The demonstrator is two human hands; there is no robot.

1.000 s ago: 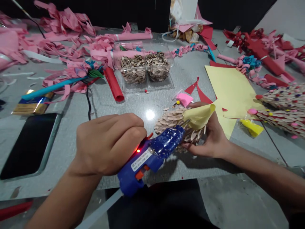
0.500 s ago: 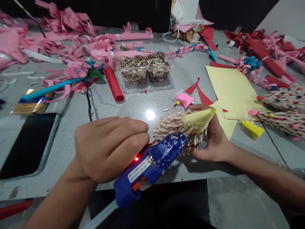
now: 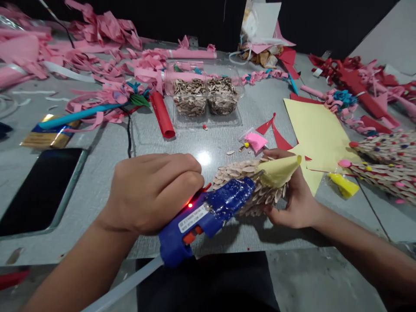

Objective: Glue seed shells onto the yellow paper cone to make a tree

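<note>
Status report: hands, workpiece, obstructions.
Left hand gripping blue plastic glue gun. Right hand holding yellow paper cone partly covered with pale flakes. Pink plastic packet beyond, seemingly not blocking.

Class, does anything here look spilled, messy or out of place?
Yes. A pale seed-like flake lies loose on the table near the pink packet, outside the clear container that holds many similar flakes. The blue hot-melt glue gun looks messy: its front is speckled with whitish residue.

On the blue glue gun (image 3: pixel 229 197), a white label (image 3: pixel 194 219) beside the orange trigger (image 3: pixel 189 237) read "HOT MELT GLUE GUN"; smaller print was illegible.
</note>
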